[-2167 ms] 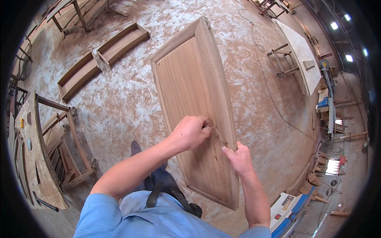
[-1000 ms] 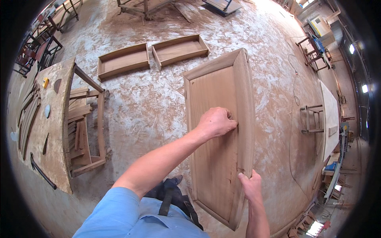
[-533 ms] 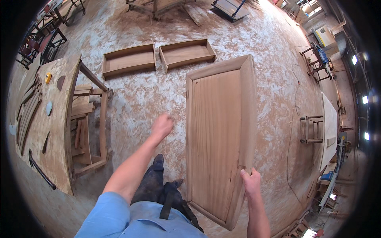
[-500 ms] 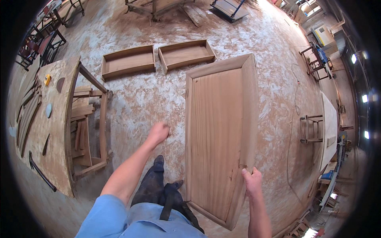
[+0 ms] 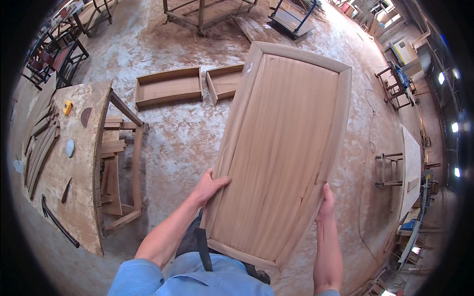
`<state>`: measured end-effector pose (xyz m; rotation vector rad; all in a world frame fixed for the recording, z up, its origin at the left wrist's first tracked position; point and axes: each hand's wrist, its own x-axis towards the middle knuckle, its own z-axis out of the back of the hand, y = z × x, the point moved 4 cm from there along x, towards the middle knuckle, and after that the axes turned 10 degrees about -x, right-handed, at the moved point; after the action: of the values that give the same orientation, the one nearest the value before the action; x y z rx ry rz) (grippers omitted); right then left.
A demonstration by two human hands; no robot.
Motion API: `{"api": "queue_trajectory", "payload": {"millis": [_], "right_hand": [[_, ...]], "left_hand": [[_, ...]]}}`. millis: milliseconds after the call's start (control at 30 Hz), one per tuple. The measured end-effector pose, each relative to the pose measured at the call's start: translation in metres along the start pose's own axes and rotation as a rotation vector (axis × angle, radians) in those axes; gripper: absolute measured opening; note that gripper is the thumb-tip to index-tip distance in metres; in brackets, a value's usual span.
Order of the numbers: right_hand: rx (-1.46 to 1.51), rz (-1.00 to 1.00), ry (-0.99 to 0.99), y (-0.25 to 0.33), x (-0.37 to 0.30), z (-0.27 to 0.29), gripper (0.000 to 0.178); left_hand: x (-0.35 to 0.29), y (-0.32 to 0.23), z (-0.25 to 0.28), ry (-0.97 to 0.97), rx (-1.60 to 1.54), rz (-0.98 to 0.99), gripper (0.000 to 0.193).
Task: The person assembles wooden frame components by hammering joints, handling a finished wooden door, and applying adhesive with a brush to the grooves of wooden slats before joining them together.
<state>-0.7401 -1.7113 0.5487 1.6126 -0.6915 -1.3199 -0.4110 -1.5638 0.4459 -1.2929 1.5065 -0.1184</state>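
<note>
A long framed wooden panel (image 5: 281, 153), like a cabinet door, is tilted in front of me, its far end leaning over the floor. My left hand (image 5: 208, 188) grips its left edge, thumb over the frame and the other fingers hidden underneath. On the right edge, my right hand (image 5: 326, 203) is closed round the frame, thumb uppermost. The panel's near end lies close to my waist. Beyond its upper left side a shallow wooden drawer (image 5: 170, 88) rests on the floor, beside a second drawer (image 5: 223, 81) that the panel partly covers.
At left stands a workbench (image 5: 84, 182) with curved wooden strips (image 5: 42, 143), a yellow tape measure (image 5: 67, 107) and a dark curved bar (image 5: 59, 222). A flat trolley (image 5: 294, 24) is at the back. A cable (image 5: 368, 197) runs along the floor at right, near a white-topped table (image 5: 411, 167).
My left hand has come from free air onto the panel's left edge. The panel has risen and turned, its far end swinging right and now hiding part of the second drawer.
</note>
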Motion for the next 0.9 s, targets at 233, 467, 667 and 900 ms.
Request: {"api": "queue_trajectory", "payload": {"millis": [233,467,667,900], "right_hand": [[0.116,-0.051,0.074,0.004,0.083,-0.005,0.051],[0.100,-0.027,0.089,0.028,0.176,-0.016,0.044],[0.143,-0.071,0.174,0.071,0.268,-0.021,0.049],[0.255,0.082,0.312,0.173,0.345,-0.055,0.068]], "left_hand": [[0.030,-0.061,-0.018,-0.090,0.078,-0.214,0.046],[0.094,-0.114,-0.042,-0.137,0.159,-0.266,0.039],[0.158,-0.186,-0.073,-0.142,0.193,-0.240,0.035],[0.219,-0.281,-0.085,-0.175,0.165,-0.317,0.047]]}}
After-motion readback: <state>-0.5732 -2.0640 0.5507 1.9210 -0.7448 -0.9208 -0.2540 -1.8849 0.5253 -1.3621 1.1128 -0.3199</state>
